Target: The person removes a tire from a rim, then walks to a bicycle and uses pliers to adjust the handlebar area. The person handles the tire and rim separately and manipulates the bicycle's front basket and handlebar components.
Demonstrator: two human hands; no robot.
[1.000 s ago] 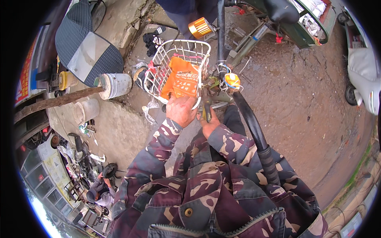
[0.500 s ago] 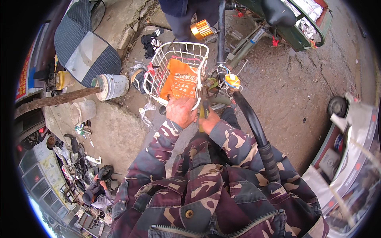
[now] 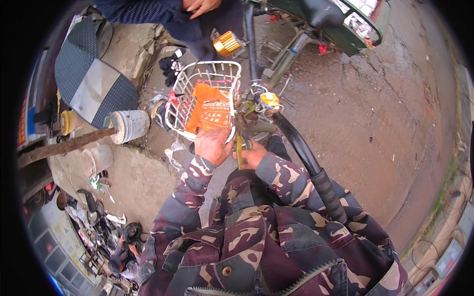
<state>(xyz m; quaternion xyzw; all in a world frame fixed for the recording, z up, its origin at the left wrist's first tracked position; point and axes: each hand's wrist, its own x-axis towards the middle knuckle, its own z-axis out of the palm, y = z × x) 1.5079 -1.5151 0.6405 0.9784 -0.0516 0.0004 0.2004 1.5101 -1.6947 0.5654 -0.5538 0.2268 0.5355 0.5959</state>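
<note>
My left hand is closed on the near rim of a white wire basket on the front of a bike. Inside the basket lies an orange bag with white print. Just right of it, my right hand grips yellow-and-black pliers, held below the basket's near right corner. Their jaws are hidden from view. Beside my right forearm runs the black handlebar, with a yellow-orange part wrapped in wires at its middle.
A person's hand shows at the top, beyond the basket and an orange lamp. White buckets and a wooden pole are at the left. A green cart stands at the upper right. Another person crouches at the lower left.
The view has shifted, so the basket sits further left. The pliers' handles now show spread apart. Another person's hand has appeared at the top, and the vehicle at the right has left the view.
</note>
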